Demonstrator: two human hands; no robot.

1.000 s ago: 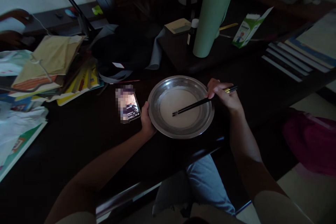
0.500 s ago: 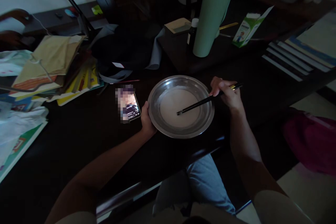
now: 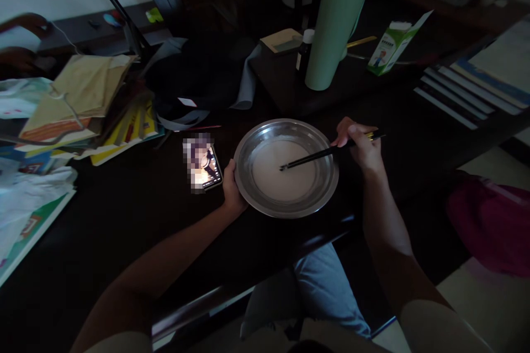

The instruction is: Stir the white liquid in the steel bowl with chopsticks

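A wide metal bowl (image 3: 290, 210) with a pale, whitish liquid (image 3: 281, 182) in it is on the dark table before me. My left hand (image 3: 233, 187) grips the bowl's left rim, the thumb on top and the other fingers hidden beneath. In my right hand (image 3: 359, 142), at the bowl's right edge, is a pair of black chopsticks (image 3: 317, 155) with gold near the upper ends. Their tips reach left over the middle of the bowl, at the liquid's surface; whether they dip in I cannot tell. A lit phone (image 3: 205, 165) lies left of the bowl.
Behind the bowl stand a tall green cylinder (image 3: 337, 27), a dark bottle (image 3: 304, 52) and a green-white carton (image 3: 389, 49). Books (image 3: 464, 94) are stacked at right. A black bag (image 3: 194, 77) and piled papers (image 3: 83, 88) lie at left. Another person's hand (image 3: 31, 25) shows far left.
The chopsticks' tips have shifted slightly up, away from me, with a small move of my right hand. The phone's picture has changed. My left hand and the bowl stay in place.
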